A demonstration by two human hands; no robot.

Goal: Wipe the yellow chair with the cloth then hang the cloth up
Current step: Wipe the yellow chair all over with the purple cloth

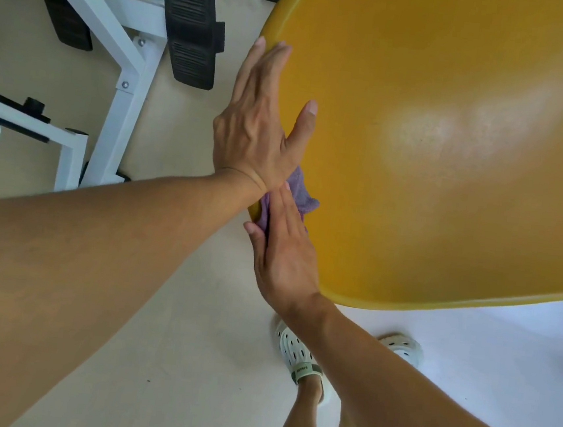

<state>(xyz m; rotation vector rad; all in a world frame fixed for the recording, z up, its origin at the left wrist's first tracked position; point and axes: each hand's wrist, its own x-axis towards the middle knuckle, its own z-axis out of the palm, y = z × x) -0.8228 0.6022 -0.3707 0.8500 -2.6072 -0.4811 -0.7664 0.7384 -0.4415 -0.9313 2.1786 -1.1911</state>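
The yellow chair (451, 154) fills the upper right, its glossy seat seen from above. My left hand (261, 118) lies flat along the seat's left rim, fingers straight and thumb spread onto the seat. A purple cloth (301, 194) sits bunched on the rim just below that hand. My right hand (284, 244) presses flat on the cloth, fingers together over it and thumb at the rim's outer side. Most of the cloth is hidden under the two hands.
White metal exercise equipment (129, 61) with black foot pedals (191, 25) stands on the beige floor at upper left. My feet in white perforated clogs (297, 352) stand below the chair's front edge. A paler floor area (498, 372) lies at lower right.
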